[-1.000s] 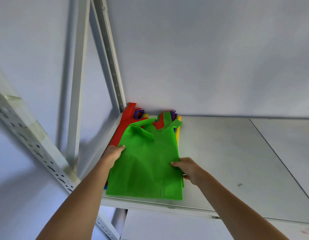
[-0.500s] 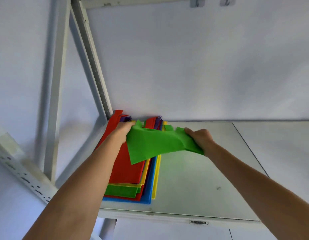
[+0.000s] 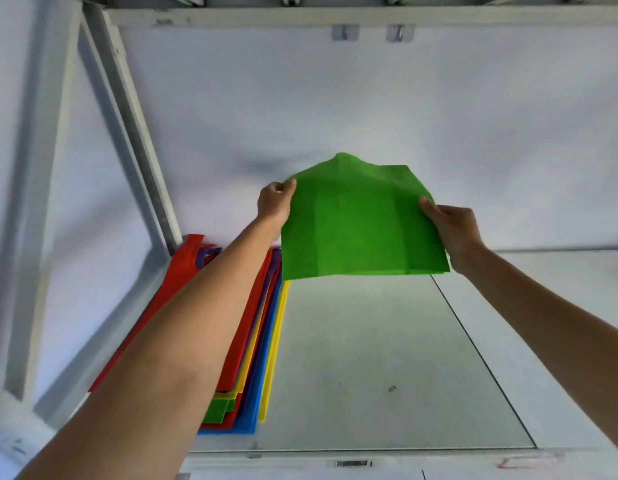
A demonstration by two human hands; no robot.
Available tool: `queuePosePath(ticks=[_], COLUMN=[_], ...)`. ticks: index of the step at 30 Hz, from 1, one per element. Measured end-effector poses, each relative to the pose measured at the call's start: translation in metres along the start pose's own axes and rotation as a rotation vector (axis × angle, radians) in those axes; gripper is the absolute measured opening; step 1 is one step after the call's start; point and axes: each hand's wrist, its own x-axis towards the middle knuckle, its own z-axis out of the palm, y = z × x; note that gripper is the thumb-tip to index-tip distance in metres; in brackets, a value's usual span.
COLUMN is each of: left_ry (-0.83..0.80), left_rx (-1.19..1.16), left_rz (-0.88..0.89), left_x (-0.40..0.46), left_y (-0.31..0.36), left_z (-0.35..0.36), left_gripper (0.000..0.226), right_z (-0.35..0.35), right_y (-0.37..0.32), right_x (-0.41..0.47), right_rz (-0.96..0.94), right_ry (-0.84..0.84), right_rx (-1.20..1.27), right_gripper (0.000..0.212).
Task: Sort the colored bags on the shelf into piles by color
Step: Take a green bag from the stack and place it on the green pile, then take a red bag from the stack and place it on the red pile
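— Holding anything over the shelf (image 3: 387, 358) right now?
— You hold the green bag (image 3: 356, 226) in the air above its bare middle, clear of the mixed stack (image 3: 255, 341) at the left. Your left hand (image 3: 274, 202) and right hand (image 3: 453, 226) each pinch a side edge.
— Next?
— Probably start a green pile: lay it flat on bare shelf, apart from the stack.

Matt cloth green bag (image 3: 359, 223), painted-metal shelf (image 3: 369, 358)

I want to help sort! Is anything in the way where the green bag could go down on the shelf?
Nothing visible. Both hands, left hand and right hand, hold the green bag above bare shelf; the mixed stack lies off to the left.
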Motion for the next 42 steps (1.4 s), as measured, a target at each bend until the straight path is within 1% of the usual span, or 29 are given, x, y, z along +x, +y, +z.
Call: queuePosePath(ticks=[2,5,7,9,11,14,16,18,19,21,24,27,30,31,32,34,35,37,40,42], left_ry=[-0.017,-0.141,-0.209,-0.251,-0.289,-0.293,-0.304,-0.315,-0.320,-0.334,-0.362,-0.388,-0.416,-0.419,-0.413,-0.350,-0.294,-0.173,-0.036,-0.008], left_rx=[0.123,0.303,0.424,0.516,0.548,0.530,0.532,0.551,0.564,0.588,0.595,0.627,0.613,0.596,0.598,0.663,0.693,0.738,0.898,0.992], left_rz=[-0.077,-0.192,-0.256,-0.336,-0.404,-0.417,-0.417,-0.414,-0.415,-0.421,-0.429,-0.409,-0.387,-0.378,-0.348,-0.249,-0.206,-0.142,-0.084,-0.121], left_x=[-0.014,-0.043,-0.063,-0.079,-0.089,-0.096,-0.097,-0.097,-0.097,-0.098,-0.102,-0.105,-0.101,-0.097,-0.090,-0.072,-0.063,-0.047,-0.032,-0.028], left_y=[-0.042,-0.107,-0.144,-0.173,-0.191,-0.198,-0.197,-0.195,-0.194,-0.192,-0.188,-0.184,-0.176,-0.172,-0.170,-0.162,-0.159,-0.156,-0.169,-0.190], left_z=[0.017,0.034,0.042,0.046,0.048,0.050,0.051,0.051,0.050,0.050,0.048,0.045,0.034,0.026,0.016,-0.011,-0.028,-0.067,-0.128,-0.164], left_gripper=[0.043,0.042,0.040,0.043,0.045,0.040,0.038,0.036,0.035,0.035,0.034,0.032,0.035,0.035,0.034,0.032,0.032,0.036,0.035,0.035], right_z=[-0.004,-0.007,-0.010,-0.010,-0.011,-0.011,-0.012,-0.013,-0.013,-0.015,-0.017,-0.018,-0.017,-0.014,-0.009,0.007,0.018,0.049,0.110,0.155], right_y=[0.043,0.105,0.139,0.166,0.187,0.207,0.216,0.215,0.213,0.212,0.210,0.207,0.188,0.176,0.162,0.136,0.124,0.110,0.102,0.101], right_x=[-0.010,-0.030,-0.043,-0.057,-0.065,-0.068,-0.065,-0.065,-0.066,-0.065,-0.066,-0.066,-0.063,-0.063,-0.062,-0.063,-0.063,-0.063,-0.071,-0.085], right_rz=[0.155,0.390,0.496,0.555,0.579,0.593,0.554,0.502,0.481,0.433,0.385,0.422,0.502,0.498,0.456,0.254,0.157,0.047,-0.031,-0.081], right_ry=[-0.092,-0.223,-0.276,-0.313,-0.309,-0.276,-0.269,-0.256,-0.254,-0.248,-0.249,-0.289,-0.353,-0.373,-0.383,-0.345,-0.320,-0.303,-0.334,-0.380], right_rx=[0.008,-0.058,-0.141,-0.230,-0.286,-0.329,-0.360,-0.402,-0.426,-0.474,-0.536,-0.637,-0.851,-0.973,-1.134,-1.457,-1.529,-1.491,-1.202,-0.983], right_gripper=[0.040,0.038,0.035,0.032,0.032,0.040,0.036,0.016,0.012,0.020,0.025,0.027,0.038,0.041,0.042,0.041,0.040,0.036,0.027,0.025])
